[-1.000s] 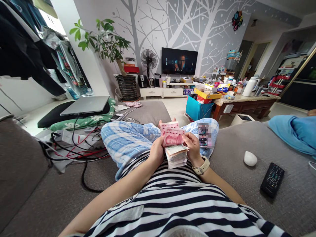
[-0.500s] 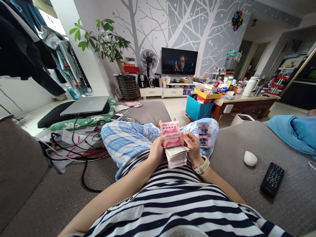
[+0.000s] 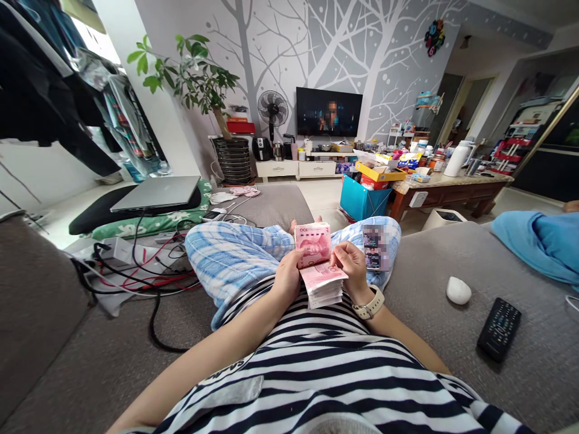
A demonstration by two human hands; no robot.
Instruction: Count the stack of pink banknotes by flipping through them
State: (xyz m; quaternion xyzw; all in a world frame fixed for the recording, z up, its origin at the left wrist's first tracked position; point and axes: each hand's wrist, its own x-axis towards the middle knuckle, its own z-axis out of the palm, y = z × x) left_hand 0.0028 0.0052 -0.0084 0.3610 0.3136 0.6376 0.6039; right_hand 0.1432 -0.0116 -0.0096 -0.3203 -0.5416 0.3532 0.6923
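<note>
Black remote point(image 3: 499, 330), silver laptop point(image 3: 156, 193), probably a white mouse point(image 3: 458, 290)

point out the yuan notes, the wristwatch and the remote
yuan notes point(image 3: 322, 287), head view, on the lower stack's edges
wristwatch point(image 3: 368, 304), head view, on the pale band
remote point(image 3: 499, 330), head view, on the button face

You will find the phone point(image 3: 373, 248) pixelated, its screen unreadable. The television point(image 3: 329, 112) picture is blurred at its centre. Your left hand point(image 3: 287, 278) hides part of the banknotes point(image 3: 322, 283); their count cannot be verified. The right edge cuts off the blue cloth point(image 3: 538, 244).
</note>
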